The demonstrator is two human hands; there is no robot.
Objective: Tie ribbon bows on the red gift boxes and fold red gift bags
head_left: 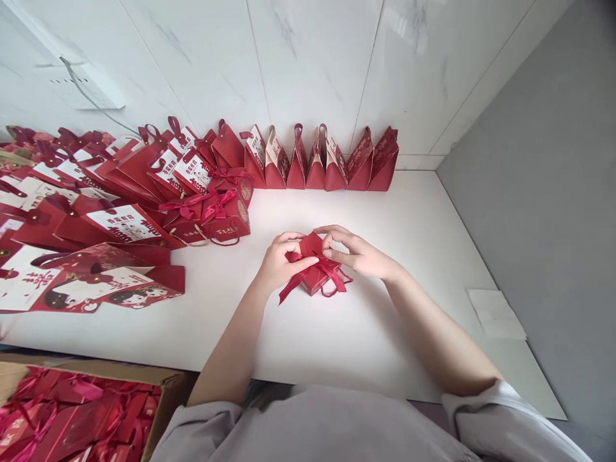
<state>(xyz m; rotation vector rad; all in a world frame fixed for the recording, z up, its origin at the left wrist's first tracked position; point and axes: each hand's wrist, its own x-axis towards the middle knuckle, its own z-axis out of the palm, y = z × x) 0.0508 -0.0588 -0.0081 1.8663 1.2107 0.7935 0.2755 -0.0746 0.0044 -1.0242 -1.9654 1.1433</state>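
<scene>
A small red gift box (314, 274) with a red ribbon and a cord handle sits on the white table (385, 269) in front of me. My left hand (280, 260) grips its left side, fingers pinched on the ribbon. My right hand (353, 252) is curled over the top right of the box, fingertips pinching the ribbon there. Ribbon ends trail down the box's front.
Several red gift bags (320, 163) stand in a row against the marble wall. A heap of flat red bags and tied boxes (96, 212) covers the left of the table. A cardboard carton (72, 410) of red boxes sits lower left. A white sheet (495, 313) lies at right.
</scene>
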